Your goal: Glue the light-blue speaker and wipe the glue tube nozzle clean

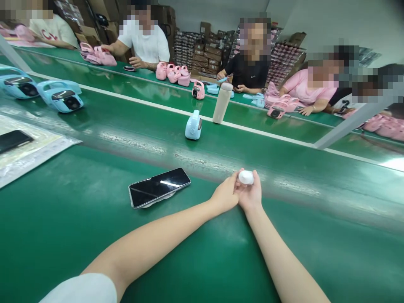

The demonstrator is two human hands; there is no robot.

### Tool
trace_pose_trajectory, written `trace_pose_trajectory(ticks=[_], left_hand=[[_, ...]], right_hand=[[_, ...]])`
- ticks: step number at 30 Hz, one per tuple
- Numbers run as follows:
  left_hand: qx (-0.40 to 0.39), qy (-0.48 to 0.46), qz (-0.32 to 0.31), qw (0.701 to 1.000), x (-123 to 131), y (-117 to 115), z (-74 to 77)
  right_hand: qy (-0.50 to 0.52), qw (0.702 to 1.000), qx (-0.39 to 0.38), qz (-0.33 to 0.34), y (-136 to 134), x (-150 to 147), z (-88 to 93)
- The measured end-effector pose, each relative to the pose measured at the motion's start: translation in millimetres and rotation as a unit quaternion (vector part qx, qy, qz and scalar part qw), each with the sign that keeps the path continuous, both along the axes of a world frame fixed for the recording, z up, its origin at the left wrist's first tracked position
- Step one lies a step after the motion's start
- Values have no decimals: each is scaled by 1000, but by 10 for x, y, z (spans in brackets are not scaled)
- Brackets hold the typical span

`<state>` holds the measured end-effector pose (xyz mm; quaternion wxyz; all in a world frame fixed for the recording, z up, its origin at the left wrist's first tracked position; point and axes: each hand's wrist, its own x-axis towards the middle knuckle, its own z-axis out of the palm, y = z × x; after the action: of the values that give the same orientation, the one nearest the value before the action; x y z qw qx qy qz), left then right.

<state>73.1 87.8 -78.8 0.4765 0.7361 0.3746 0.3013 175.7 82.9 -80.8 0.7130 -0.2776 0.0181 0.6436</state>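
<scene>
Both hands meet over the green work surface (195, 261), fingers curled close around a small, rounded white object (246, 177). The right hand (251, 197) cups it from below and the right side, thumb up along it; the left hand (224, 194) presses in against the other side, its fingertips partly hidden, so I can't tell exactly how firmly each one grips. The white piece sits at the top of the joined hands.

To the left of them lies a dark-screened phone (159, 188), with something pale showing under its edge. Beyond the hands stands a light blue speaker-like device (193, 128), and a bit farther, a beige bottle (222, 103) by the pale strip (271, 133). Two more blue devices (65, 99) are off to the left, near a plastic-covered sheet (47, 145). Across the way, co-workers sit among pink devices (173, 73), with stacked boxes (206, 57) behind them.
</scene>
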Motion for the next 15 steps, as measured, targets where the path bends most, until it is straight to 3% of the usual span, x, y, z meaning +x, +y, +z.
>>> trace_pose_trajectory(ticks=[9,15], left_hand=[[33,-3,18,999,8,6,-1],[41,30,1,999,-4,25,71]], right_hand=[[-32,999,6,14,6,4,48],[-24,999,-21,-4,34,-48,177]])
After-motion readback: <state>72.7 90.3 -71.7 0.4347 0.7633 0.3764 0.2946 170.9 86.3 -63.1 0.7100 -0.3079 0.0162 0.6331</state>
